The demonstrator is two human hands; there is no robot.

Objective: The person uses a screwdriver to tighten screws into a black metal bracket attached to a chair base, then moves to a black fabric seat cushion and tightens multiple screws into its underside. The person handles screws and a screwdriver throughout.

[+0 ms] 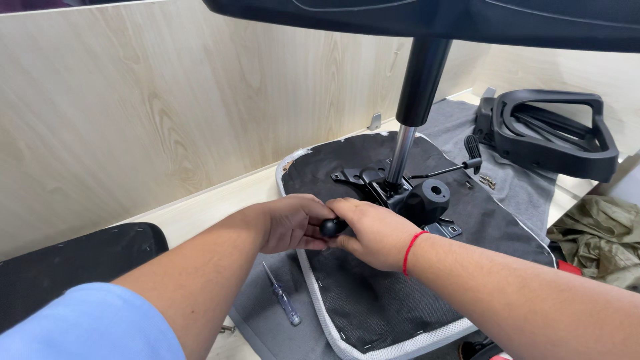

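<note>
Both hands meet over an upturned chair seat (393, 307): the left hand (290, 223) and the right hand (377, 233) close together around a small black knob (331, 227). Just behind them a metal post (402, 153) rises from the seat's black mechanism (417, 197). A screwdriver (283, 297) lies on grey cloth (267, 320) nearby.

1. The black knob (331, 227) beside the gas cylinder (401, 157) is mostly covered by both hands.
2. Above the cylinder, the chair base (427, 17) is cut off by the top edge.
3. Right of the cylinder, small screws (487, 181) are too small to count.
</note>
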